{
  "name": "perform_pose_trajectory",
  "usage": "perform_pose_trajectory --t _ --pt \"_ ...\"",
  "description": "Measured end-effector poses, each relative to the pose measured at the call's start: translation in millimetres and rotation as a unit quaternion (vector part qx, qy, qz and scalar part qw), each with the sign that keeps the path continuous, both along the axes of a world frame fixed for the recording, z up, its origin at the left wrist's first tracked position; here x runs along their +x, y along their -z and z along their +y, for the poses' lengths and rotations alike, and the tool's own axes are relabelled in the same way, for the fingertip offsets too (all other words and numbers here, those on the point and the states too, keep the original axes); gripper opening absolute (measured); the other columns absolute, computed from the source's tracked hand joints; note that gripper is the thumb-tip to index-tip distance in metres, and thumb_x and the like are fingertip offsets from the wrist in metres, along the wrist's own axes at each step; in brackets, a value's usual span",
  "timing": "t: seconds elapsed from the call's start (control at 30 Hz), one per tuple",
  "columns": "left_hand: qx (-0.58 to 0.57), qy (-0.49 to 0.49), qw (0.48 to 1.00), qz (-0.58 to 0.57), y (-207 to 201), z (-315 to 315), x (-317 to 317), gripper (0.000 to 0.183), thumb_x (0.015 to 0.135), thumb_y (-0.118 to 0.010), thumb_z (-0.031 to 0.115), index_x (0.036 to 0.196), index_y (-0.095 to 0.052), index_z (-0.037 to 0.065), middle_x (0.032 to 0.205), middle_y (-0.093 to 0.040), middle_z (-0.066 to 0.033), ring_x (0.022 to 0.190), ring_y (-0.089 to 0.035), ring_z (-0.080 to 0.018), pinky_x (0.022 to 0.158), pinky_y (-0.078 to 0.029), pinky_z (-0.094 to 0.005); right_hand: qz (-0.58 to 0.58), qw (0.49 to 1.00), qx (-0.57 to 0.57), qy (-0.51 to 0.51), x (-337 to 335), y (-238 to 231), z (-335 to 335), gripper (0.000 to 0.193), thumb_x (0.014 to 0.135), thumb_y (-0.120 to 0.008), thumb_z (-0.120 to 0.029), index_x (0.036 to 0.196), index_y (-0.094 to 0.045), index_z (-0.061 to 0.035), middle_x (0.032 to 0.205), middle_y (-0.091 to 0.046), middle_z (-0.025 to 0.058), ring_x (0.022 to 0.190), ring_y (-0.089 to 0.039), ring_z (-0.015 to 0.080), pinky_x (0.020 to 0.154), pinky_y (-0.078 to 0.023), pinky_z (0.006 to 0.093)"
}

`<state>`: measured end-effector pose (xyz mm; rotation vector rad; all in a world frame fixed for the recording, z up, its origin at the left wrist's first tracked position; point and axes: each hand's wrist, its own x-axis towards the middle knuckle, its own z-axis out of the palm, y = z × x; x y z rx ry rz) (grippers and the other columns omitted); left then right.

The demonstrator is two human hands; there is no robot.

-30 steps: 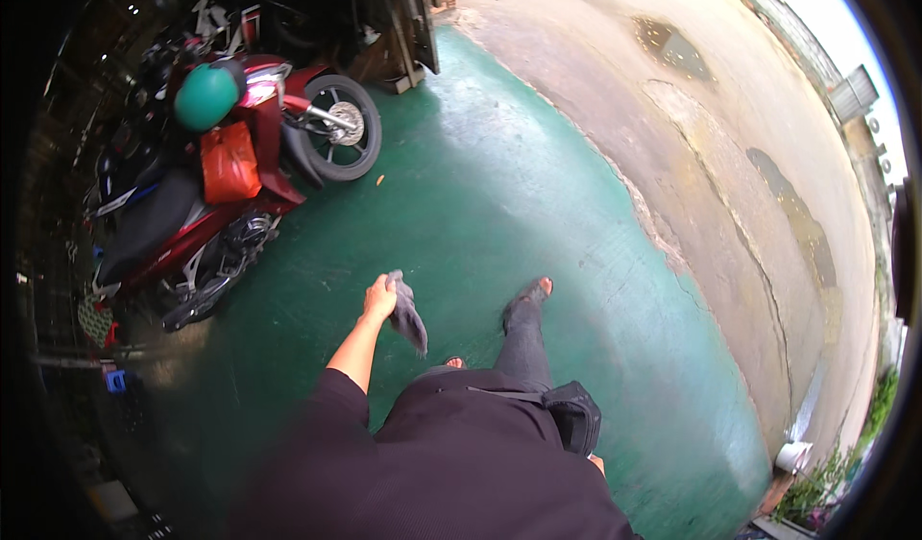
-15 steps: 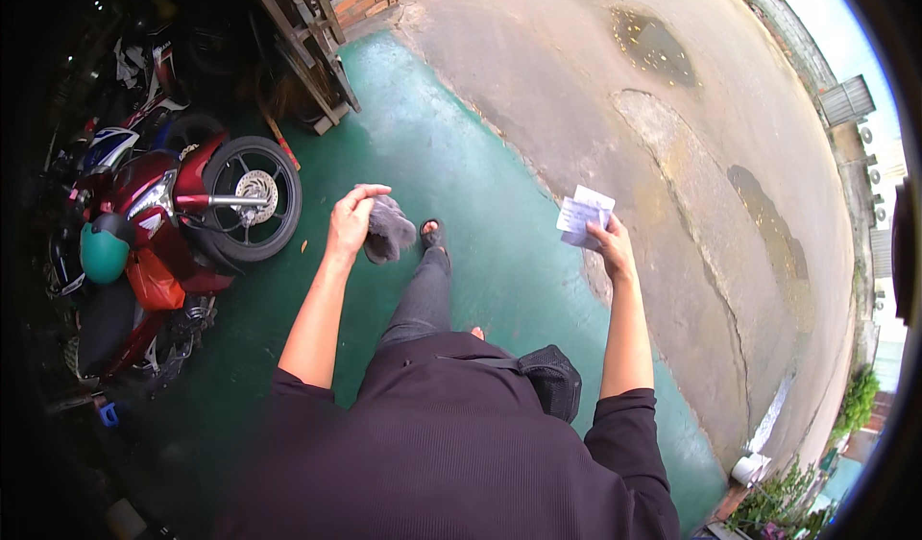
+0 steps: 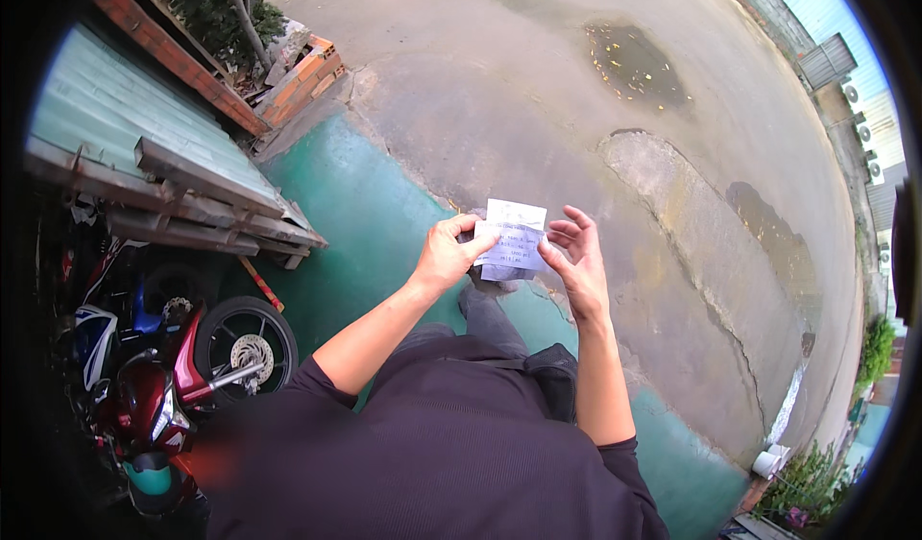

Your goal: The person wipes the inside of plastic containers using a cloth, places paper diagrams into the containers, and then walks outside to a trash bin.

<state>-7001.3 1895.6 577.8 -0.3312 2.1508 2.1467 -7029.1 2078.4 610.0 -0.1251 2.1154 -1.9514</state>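
— What's in the hands?
— 1 slip of paper (image 3: 514,238), held out in front over the green floor (image 3: 355,214). The left hand (image 3: 444,257) pinches its left edge.
— And the right hand (image 3: 576,257)?
— Fingers spread, just touching the right edge. A red motorbike (image 3: 182,377) stands to the left.

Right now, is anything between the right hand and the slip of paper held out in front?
Nothing visible. The white paper slip is pinched in the left hand, and the right hand sits open just beside its right edge, fingers at or nearly at the paper, with only bare concrete ground behind.
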Motion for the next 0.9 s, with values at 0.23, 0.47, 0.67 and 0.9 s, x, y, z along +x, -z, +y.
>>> perform_pose_trajectory --t 0.23,0.47,0.67,0.9 --pt "-0.096 -0.106 0.989 0.025 42.4 -62.8 -212.6 0.022 0.068 -0.064 0.019 0.082 -0.063 0.001 0.074 -0.058 -0.0096 0.068 -0.056 -0.0160 0.064 -0.044 -0.0285 0.372 0.899 0.220 0.078 -184.5 25.0 -93.9 0.047 0.069 -0.069 -0.006 0.112 -0.048 -0.0062 0.111 -0.046 0.0131 0.107 -0.044 0.0283 0.089 -0.037 0.0380" --pt "-0.132 -0.195 0.971 0.031 65.3 -182.3 -413.6 0.020 0.069 -0.062 0.017 0.079 -0.061 -0.001 0.073 -0.059 -0.0098 0.065 -0.057 -0.0159 0.062 -0.044 -0.0287 0.359 0.904 0.160 -0.165 -394.7 45.6 -187.2 0.038 0.072 -0.064 -0.002 0.108 -0.050 -0.0031 0.112 -0.050 0.0130 0.101 -0.050 0.0283 0.088 -0.040 0.0395" --pt "-0.041 -0.166 0.978 0.117 86.3 -266.5 -604.3 0.015 0.076 -0.064 0.014 0.085 -0.065 0.002 0.072 -0.055 -0.0037 0.070 -0.050 -0.0128 0.067 -0.040 -0.0260 0.378 0.884 0.274 -0.020 -604.3 105.3 -315.7 0.046 0.080 -0.059 -0.014 0.121 -0.044 0.0004 0.121 -0.047 0.0165 0.112 -0.046 0.0311 0.095 -0.034 0.0482" --pt "-0.038 -0.088 0.991 0.092 79.1 -366.9 -830.0 0.019 0.079 -0.062 0.017 0.088 -0.064 0.000 0.081 -0.060 -0.0060 0.081 -0.053 -0.0137 0.080 -0.041 -0.0292 0.094 0.990 0.073 -0.077 -845.4 90.9 -403.0 0.057 0.079 -0.065 -0.020 0.126 -0.039 0.0016 0.123 -0.046 0.0189 0.115 -0.045 0.0274 0.095 -0.036 0.0374"
